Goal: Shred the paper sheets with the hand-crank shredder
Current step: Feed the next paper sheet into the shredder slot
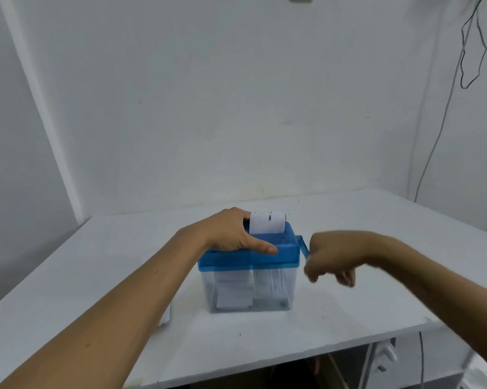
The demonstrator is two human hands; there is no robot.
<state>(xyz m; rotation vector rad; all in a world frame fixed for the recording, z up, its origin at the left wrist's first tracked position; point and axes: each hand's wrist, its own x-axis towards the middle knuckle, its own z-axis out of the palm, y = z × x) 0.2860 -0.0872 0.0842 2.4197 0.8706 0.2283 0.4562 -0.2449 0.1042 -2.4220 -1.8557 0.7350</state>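
Observation:
A small hand-crank shredder (270,256) with a blue lid and clear bin stands on the white table (96,276). A white paper sheet (267,222) sticks up out of the lid's slot. Thin strips (273,282) hang inside the bin, beside a flat white sheet (234,290) on its left. My left hand (231,234) lies over the lid's left part, thumb along the front edge. Blurred with motion, my right hand (335,256) is closed around the blue crank (303,245) on the shredder's right side.
A white scrap of paper (165,315) peeks out under my left forearm. The white wall stands close behind the table, with thin cables (444,108) hanging at the right. A white cabinet (388,357) sits below the table's front right edge.

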